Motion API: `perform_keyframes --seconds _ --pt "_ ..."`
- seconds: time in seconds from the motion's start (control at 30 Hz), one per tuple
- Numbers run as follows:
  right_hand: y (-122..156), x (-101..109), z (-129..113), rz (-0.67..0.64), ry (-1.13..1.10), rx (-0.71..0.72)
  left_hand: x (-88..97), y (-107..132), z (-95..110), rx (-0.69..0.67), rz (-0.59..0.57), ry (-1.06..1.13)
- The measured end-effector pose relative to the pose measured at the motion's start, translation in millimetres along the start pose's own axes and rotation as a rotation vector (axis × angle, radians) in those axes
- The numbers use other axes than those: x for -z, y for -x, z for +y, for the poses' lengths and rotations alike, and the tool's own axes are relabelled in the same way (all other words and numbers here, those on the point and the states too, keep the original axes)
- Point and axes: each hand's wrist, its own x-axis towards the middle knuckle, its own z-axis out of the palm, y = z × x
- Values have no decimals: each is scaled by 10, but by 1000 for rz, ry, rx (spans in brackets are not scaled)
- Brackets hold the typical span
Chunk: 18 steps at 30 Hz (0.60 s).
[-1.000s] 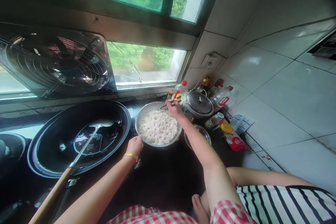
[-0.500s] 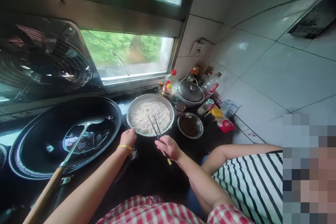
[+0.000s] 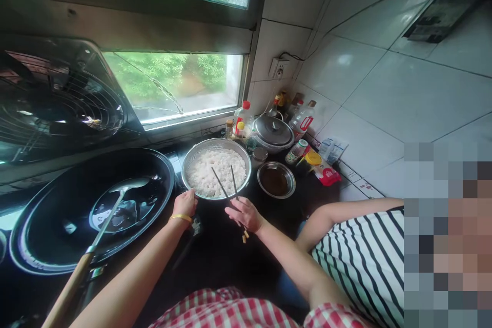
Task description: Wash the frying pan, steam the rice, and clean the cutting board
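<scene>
A round metal colander [image 3: 187, 158] full of white rice-like food [image 3: 215, 171] stands on the dark counter in front of me. My left hand [image 3: 185, 203], with a yellow band at the wrist, is closed on the colander's near-left rim. In my right hand [image 3: 246, 213] is a pair of dark chopsticks [image 3: 221, 183], gripped near their light-coloured ends. Their tips are spread apart over the white food; whether they touch it I cannot tell. Left of the colander sits a large black wok [image 3: 46, 205] with some liquid at its bottom and a wooden-handled spatula [image 3: 111, 215] across its rim.
Right of the colander stand a metal bowl of dark liquid [image 3: 275, 181], a lidded pot [image 3: 273, 132], a yellow-lidded jar [image 3: 312, 159] and several bottles. A person in a striped shirt [image 3: 369, 248] is close on my right. A fan [image 3: 57, 97] stands behind the wok.
The chopstick tips have spread wider apart over the white food. My left hand stays at the colander's rim. The whole view has shifted slightly.
</scene>
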Motion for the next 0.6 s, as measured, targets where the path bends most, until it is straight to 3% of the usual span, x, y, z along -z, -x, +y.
perform_keyframes --seconds 0.1,0.2,0.3,0.37,0.47,0.6 --pt "-68 158 -38 -18 -10 -22 0 4 0 18 -6 36" --pt "-30 551 -133 49 -45 -55 34 8 12 32 -30 14" --pt "81 1035 -209 229 -124 -361 109 -8 62 39 -102 -92" --pt "97 1240 -204 368 -200 -606 163 -31 113 53 -158 -198" --pt "-27 1214 -101 448 -314 -945 220 -60 186 71 -196 -373" --pt "-196 776 93 280 -549 -1294 308 -75 321 68 -224 -600"
